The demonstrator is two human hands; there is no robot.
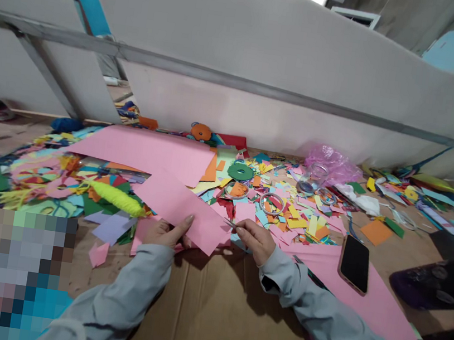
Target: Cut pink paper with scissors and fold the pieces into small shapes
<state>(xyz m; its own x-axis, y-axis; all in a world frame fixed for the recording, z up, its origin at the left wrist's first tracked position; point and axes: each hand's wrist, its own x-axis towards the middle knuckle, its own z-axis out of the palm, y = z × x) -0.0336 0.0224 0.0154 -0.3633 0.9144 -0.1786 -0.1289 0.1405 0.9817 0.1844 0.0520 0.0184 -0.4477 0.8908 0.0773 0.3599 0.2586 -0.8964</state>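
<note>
From the head camera, the left hand (168,232) pinches the pink sheet (188,207) at the far edge of the cardboard (222,321), thumb on top; the right hand (258,242) grips a thin metal tool (230,224), probably scissors, meeting the sheet. Cutting likely goes cleanest with the sheet taut and left fingers clear.

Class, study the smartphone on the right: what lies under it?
A pink paper sheet shows on both sides of the smartphone, evidently running beneath it. Anything else directly under the phone is covered and cannot be seen.
</note>
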